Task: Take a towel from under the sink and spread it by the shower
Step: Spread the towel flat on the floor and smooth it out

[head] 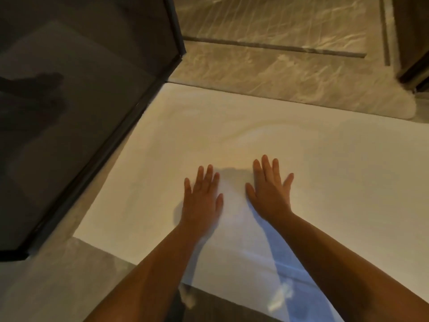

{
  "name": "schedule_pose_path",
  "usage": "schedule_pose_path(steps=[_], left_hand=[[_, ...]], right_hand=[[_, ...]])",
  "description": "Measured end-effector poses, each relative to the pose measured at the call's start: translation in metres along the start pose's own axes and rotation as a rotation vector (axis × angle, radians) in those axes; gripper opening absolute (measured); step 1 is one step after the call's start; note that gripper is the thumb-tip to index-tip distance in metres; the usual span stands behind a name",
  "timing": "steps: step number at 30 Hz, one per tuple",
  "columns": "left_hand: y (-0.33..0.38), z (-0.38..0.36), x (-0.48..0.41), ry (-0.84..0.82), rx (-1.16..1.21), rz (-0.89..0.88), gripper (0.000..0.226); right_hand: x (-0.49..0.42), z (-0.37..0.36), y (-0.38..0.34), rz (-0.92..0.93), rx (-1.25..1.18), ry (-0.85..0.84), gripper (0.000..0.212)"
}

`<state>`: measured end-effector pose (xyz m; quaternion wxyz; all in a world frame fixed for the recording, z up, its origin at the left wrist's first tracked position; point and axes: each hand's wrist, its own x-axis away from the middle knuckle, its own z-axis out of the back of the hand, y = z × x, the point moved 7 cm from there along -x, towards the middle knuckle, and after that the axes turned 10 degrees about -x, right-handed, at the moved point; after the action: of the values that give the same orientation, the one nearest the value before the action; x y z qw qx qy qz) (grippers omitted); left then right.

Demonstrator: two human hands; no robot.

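Observation:
A large white towel (232,126) lies spread flat on the marble floor, its left edge running along the dark frame of the shower glass (76,108). My left hand (201,196) lies palm down on the towel near its middle, fingers straight and spread. My right hand (270,189) lies palm down a short way to the right of it, fingers also straight and spread. Neither hand holds anything. A faint curved wrinkle shows in the towel just beyond my fingertips.
The dark-framed shower glass panel fills the left side, its corner post (180,43) standing at the towel's far left corner. Veined marble floor (278,66) stretches beyond the towel. A dark cabinet or door edge (415,66) stands at the far right.

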<state>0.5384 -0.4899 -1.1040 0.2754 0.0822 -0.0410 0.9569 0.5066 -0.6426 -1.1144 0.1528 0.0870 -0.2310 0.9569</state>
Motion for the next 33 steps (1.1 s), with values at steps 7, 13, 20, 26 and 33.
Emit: schedule_pose_path(steps=[7,13,20,26,33], left_hand=[[0.064,0.006,-0.103,-0.009,-0.004,-0.309,0.053],[-0.006,-0.003,-0.121,0.032,0.049,-0.083,0.053],[-0.142,-0.005,-0.08,0.156,0.131,0.132,0.048],[-0.192,-0.009,-0.02,0.219,0.189,0.278,0.042],[-0.203,-0.03,0.043,0.059,0.172,0.371,0.051]], right_hand=[[-0.005,-0.002,0.017,-0.032,0.058,0.008,0.062],[-0.005,-0.006,0.021,-0.06,0.091,-0.01,0.063],[-0.006,-0.007,0.01,-0.115,0.106,-0.076,0.065],[-0.024,-0.03,-0.115,0.181,-0.068,-0.134,0.06],[0.004,-0.099,-0.19,0.49,0.016,-0.235,0.056]])
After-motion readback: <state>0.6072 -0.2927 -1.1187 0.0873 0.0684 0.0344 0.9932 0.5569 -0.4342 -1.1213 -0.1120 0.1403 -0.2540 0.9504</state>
